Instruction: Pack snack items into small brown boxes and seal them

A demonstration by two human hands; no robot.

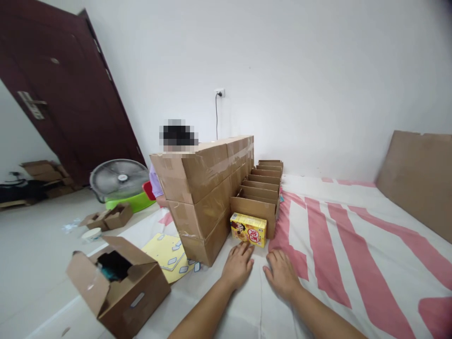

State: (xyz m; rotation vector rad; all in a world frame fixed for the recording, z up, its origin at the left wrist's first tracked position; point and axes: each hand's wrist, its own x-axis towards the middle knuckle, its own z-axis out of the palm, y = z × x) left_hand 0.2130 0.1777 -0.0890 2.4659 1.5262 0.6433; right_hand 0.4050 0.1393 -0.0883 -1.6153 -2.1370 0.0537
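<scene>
My left hand [238, 265] lies palm down on the white and pink cloth, fingers stretched out, just in front of a yellow snack box [248, 230]. To its right my right hand [281, 268] also rests flat on the cloth with its fingers apart. Neither hand holds anything. The yellow box, printed with red and white lettering, stands on its long edge against the nearest of several open cardboard boxes [253, 210] lined up in a row toward the wall. Whether my left fingertips touch the yellow box I cannot tell.
Left of the row rises a stack of taped cartons [208, 188], with a person partly hidden behind it. An opened carton [136, 301] with something dark inside sits at front left. A fan [120, 176] stands farther back. A large cardboard sheet [418, 181] leans at right.
</scene>
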